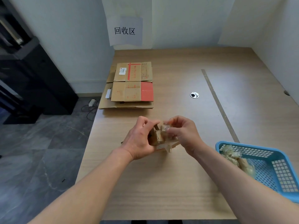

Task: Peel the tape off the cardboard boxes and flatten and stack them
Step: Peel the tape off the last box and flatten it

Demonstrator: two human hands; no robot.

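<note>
- Left hand [140,139] grips a small brown cardboard box [157,136], held just above the wood-grain surface [161,183], near the middle.
- Right hand [182,131] pinches crinkled clear tape [166,127] at the box's top.
- Flattened boxes [131,88] lie stacked far left.
- Blue mesh plastic basket [278,173], near right, holds crumpled tape.
</note>
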